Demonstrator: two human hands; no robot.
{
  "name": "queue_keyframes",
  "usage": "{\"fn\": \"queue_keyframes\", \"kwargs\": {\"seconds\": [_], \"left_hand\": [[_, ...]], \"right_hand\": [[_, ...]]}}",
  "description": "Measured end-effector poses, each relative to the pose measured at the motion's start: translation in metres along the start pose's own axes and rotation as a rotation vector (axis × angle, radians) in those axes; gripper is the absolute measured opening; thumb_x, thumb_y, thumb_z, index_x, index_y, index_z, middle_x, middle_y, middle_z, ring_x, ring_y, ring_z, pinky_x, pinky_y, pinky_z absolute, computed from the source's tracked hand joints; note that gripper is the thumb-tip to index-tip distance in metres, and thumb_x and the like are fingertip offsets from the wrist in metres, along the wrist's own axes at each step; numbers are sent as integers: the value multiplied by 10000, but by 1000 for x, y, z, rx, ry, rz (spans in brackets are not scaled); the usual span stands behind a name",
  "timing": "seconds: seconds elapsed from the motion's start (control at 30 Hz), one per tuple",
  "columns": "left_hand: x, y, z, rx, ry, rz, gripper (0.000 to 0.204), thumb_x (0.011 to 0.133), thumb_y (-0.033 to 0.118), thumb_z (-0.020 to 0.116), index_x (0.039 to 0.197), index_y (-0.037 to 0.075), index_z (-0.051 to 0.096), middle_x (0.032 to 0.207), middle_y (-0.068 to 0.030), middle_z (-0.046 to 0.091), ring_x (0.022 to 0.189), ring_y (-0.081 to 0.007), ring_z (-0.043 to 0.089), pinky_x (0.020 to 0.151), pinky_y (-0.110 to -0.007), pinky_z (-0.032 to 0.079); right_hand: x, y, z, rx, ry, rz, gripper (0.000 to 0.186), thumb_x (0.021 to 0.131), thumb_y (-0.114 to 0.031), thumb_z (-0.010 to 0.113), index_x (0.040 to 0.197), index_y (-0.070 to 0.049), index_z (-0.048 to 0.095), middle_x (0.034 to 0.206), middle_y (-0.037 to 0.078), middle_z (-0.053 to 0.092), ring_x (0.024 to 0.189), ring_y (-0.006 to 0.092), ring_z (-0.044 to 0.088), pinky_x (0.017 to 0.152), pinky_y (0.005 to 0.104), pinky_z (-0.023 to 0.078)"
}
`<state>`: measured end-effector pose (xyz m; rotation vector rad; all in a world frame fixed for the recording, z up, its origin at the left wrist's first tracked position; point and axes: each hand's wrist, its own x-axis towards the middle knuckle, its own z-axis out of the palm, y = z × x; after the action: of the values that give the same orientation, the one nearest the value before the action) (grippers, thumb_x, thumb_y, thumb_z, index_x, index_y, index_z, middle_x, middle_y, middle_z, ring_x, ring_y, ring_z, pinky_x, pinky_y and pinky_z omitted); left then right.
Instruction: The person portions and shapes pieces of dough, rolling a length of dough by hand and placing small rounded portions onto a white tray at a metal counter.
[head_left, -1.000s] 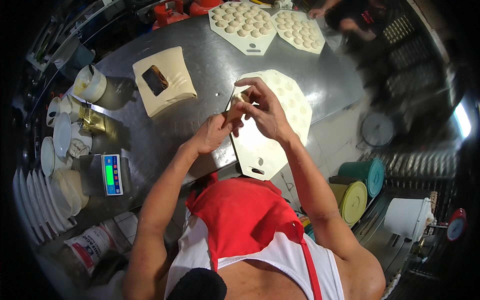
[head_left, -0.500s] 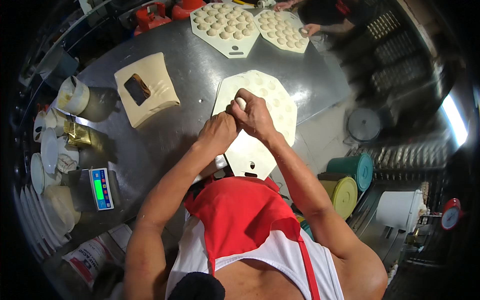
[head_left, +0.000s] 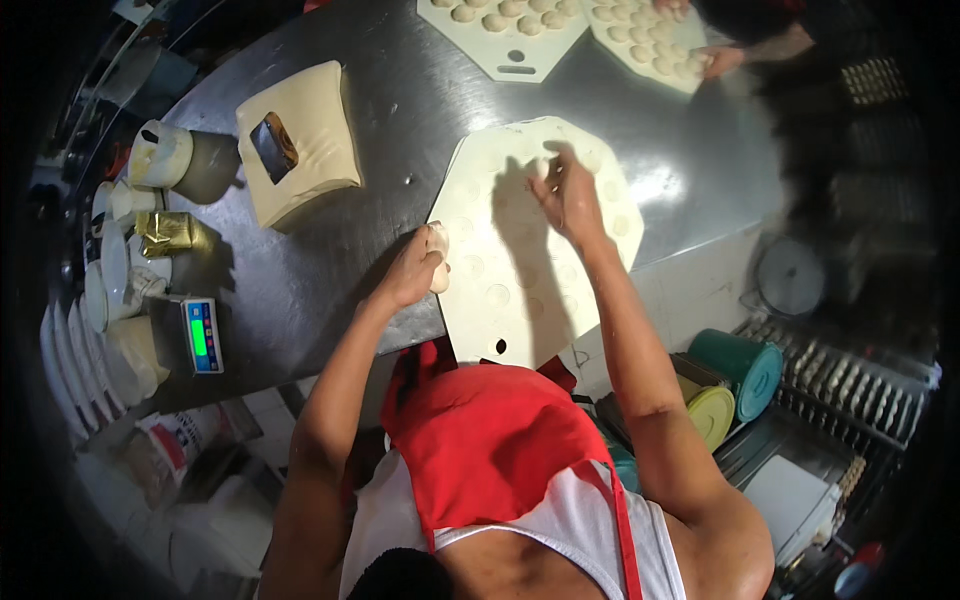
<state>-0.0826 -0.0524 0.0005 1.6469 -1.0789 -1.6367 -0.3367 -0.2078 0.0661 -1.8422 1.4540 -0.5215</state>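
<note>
In front of me lies a pale, many-sided board (head_left: 480, 330) with round hollows and a dark hole at its near end. At the board's left edge, my left hand (head_left: 408, 272) is closed around a lump of dough (head_left: 438, 262) that bulges out past the fingers. Over the far part of the board, my right hand (head_left: 572, 198) curls its thumb and forefinger around a small dough ball (head_left: 543, 167), partly hidden by the fingers. A shadow of the hand falls across the board.
A large dough slab (head_left: 315, 130) with a dark patch lies left on the steel table (head_left: 390, 110). Behind are two boards of dough balls (head_left: 515, 45), with a co-worker's hand (head_left: 722, 60) at one. A scale (head_left: 202, 335), tubs and a gold packet (head_left: 168, 234) line the left.
My hands have parted. The right moved far and right over the board with the dough ball; the left moved to the board's left edge with the lump. The view has shifted too.
</note>
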Motion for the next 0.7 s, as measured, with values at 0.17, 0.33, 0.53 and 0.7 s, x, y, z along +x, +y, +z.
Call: {"fn": "queue_keyframes", "kwargs": {"seconds": [0.17,0.33,0.53,0.7], "left_hand": [[-24,21,18,-113,41,-74,683,1069,47,515,1663,-53,192,1239,-187,641,1033,-191,670,954,-334,531],[-32,39,-3,-80,67,63,723,1053,-13,585,1676,9,218,1327,-168,653,1089,-209,688,979,-339,546],[-50,74,-47,1,-58,215,444,1087,139,599,1468,-47,465,1136,-110,682,1004,-165,661,927,-323,534],[-84,84,-60,113,-256,186,319,1063,299,615,1127,-13,638,943,-136,735,871,-268,723,810,-416,575]], "right_hand": [[65,56,37,118,101,13,270,923,-228,779,1095,-41,685,1082,173,632,907,349,685,834,452,561],[39,13,42,-64,255,-107,370,898,-312,838,1142,-55,729,1204,142,650,1023,301,707,845,430,575],[-65,-110,53,333,-301,-227,278,958,-198,766,1185,-44,718,1134,127,713,844,224,682,822,367,575],[-87,-149,56,384,-74,-73,237,1041,-235,704,1021,-4,653,819,93,692,793,152,651,735,335,530]]}}
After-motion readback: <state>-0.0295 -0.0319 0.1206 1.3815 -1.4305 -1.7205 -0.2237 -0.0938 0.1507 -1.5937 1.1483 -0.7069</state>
